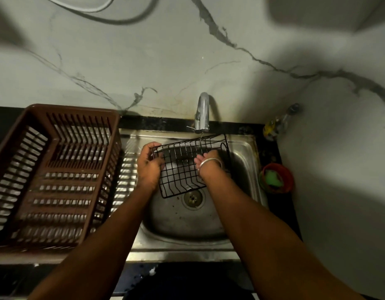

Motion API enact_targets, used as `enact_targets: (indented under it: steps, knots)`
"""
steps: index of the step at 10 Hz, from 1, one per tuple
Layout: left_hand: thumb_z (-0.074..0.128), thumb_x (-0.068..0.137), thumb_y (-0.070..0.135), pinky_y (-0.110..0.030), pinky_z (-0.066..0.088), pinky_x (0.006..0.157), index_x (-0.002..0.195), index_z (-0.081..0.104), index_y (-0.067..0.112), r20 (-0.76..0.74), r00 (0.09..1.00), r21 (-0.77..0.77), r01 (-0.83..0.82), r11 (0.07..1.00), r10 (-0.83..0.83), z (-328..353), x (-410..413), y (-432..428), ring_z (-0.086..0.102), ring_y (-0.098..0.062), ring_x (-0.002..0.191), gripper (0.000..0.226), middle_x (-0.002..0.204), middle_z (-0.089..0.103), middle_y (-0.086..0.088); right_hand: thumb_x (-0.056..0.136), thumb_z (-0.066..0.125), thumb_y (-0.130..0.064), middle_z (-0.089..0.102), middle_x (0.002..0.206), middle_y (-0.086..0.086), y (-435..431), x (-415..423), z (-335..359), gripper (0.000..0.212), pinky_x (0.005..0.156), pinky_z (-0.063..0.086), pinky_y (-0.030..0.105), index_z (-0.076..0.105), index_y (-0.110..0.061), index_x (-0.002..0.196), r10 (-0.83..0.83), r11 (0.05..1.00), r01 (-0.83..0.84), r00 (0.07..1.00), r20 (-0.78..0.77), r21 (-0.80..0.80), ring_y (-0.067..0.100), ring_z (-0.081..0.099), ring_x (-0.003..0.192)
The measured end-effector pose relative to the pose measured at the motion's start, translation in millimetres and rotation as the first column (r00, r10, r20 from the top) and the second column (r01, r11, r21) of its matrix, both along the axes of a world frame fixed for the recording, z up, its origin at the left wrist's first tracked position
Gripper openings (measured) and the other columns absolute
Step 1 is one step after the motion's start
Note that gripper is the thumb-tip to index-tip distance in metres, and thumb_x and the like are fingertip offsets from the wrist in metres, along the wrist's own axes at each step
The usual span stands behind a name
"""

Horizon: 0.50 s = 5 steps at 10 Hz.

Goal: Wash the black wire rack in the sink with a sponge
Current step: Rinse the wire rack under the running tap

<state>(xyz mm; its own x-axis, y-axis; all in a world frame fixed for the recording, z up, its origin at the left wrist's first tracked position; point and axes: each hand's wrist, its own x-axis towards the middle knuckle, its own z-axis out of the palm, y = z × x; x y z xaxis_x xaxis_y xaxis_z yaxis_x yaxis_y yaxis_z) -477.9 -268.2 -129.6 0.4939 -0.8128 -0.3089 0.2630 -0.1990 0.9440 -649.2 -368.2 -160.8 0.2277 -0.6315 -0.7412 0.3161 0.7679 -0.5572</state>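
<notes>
The black wire rack (180, 169) is held tilted over the steel sink (243, 148), right under the tap (202, 113). My left hand (148, 163) grips the rack's left edge, fingers curled round the wire. My right hand (205, 160) reaches into the rack from the right, with a silver bangle on the wrist; its fingers are mostly hidden behind the wires, so what they hold cannot be told. A green sponge (274, 177) lies in a red bowl (283, 187) right of the sink.
A large brown plastic dish basket (46, 169) stands on the drainboard to the left. The drain (192, 199) shows below the rack. A bottle (276, 124) stands in the back right corner against the marble wall.
</notes>
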Motion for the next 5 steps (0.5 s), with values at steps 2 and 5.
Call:
enact_targets:
  steps: [2,5]
  knots:
    - [0.052,0.088,-0.014,-0.037,0.054,0.067,0.121,0.069,0.032,-0.047,0.998,0.023,-0.031,0.999,0.032,-4,10,-1,0.069,-0.007,0.079,0.059,0.106,0.074,0.010,0.108,0.037,-0.012,0.069,0.127,0.024,4,7,51,0.033,0.082,0.057,0.038,0.059,0.002,0.129,-0.063,0.998,0.056,0.958,-0.279,-0.034,0.037,0.071,0.114]
    - [0.045,0.093,-0.014,-0.033,0.056,0.076,0.109,0.067,0.021,-0.234,0.971,0.030,0.066,0.997,-0.058,-5,-20,-7,0.070,-0.019,0.088,0.044,0.099,0.078,-0.002,0.105,0.044,-0.012,0.073,0.122,0.019,10,-11,56,0.029,0.085,0.059,0.036,0.066,-0.002,0.121,0.054,0.996,-0.062,0.991,-0.125,-0.069,0.026,0.074,0.100]
